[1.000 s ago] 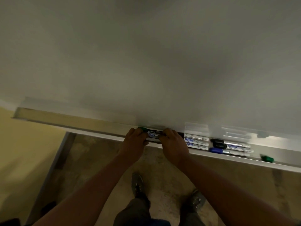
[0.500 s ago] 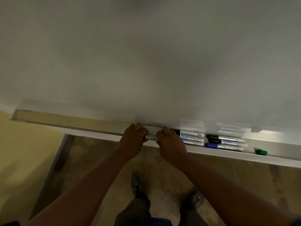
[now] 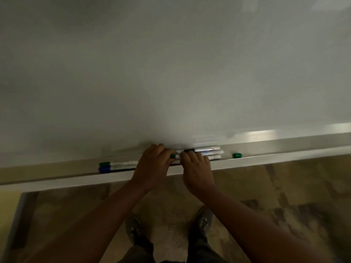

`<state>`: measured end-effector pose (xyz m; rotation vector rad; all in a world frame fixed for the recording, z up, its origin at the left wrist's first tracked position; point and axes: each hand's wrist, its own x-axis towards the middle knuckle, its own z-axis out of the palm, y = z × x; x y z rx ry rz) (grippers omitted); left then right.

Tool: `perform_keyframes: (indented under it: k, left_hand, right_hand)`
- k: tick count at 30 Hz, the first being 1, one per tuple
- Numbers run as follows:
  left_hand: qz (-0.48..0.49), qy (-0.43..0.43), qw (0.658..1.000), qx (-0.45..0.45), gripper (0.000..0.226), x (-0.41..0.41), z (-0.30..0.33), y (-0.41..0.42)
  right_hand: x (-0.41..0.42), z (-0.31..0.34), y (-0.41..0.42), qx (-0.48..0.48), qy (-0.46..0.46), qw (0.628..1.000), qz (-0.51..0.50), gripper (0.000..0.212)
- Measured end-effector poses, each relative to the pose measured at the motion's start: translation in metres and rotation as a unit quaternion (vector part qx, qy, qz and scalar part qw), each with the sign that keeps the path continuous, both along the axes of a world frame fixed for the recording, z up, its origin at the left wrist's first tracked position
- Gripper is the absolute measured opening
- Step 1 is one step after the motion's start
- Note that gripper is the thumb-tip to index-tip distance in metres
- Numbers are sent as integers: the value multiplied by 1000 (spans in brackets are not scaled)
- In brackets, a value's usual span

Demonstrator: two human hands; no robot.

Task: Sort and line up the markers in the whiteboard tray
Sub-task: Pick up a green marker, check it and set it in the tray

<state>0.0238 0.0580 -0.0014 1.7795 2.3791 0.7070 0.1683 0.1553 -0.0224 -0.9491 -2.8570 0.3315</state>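
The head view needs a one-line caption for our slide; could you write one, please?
Both hands, left and right, bunch markers in the whiteboard tray; a loose green cap lies alongside.

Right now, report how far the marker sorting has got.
Done: a green-capped marker and a blue-capped marker lie parallel in the tray. In hand: the left hand and right hand work the middle bunch. Left: the loose green cap.
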Motion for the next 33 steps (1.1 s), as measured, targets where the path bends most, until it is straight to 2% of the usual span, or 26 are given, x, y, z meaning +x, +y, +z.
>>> perform_keyframes:
  k: [3, 6, 10, 14, 16, 19, 23, 28, 33]
  left_hand:
    - [-12, -69, 997, 21, 13, 31, 5, 36]
    - [-45, -99, 994, -5, 18, 58, 0, 71]
    - [-84, -97, 991, -45, 26, 90, -13, 112]
    - [-131, -79, 986, -73, 33, 123, -20, 147]
    - [-148, -62, 984, -76, 35, 136, -24, 160]
    - [-136, -50, 986, -78, 25, 149, -31, 175]
    - [-116, -46, 988, -92, 11, 156, -38, 190]
    - [-103, -38, 987, -118, 8, 156, -45, 196]
    - [-142, -38, 980, -137, 4, 151, -50, 194]
  right_hand:
    - [41, -2, 27, -2, -20, 997, -78, 29]
    - [76, -5, 50, -11, -27, 989, -144, 29]
    - [115, -11, 71, -35, 19, 970, -241, 23]
    - [140, -14, 89, -68, 59, 946, -312, 34]
    - [150, -16, 97, -76, 65, 939, -330, 28]
    - [160, -19, 106, -87, 69, 933, -342, 21]
    - [166, -22, 112, -93, 58, 933, -342, 21]
    - [169, -23, 114, -106, 53, 935, -335, 22]
    - [166, -23, 113, -111, 54, 934, -334, 20]
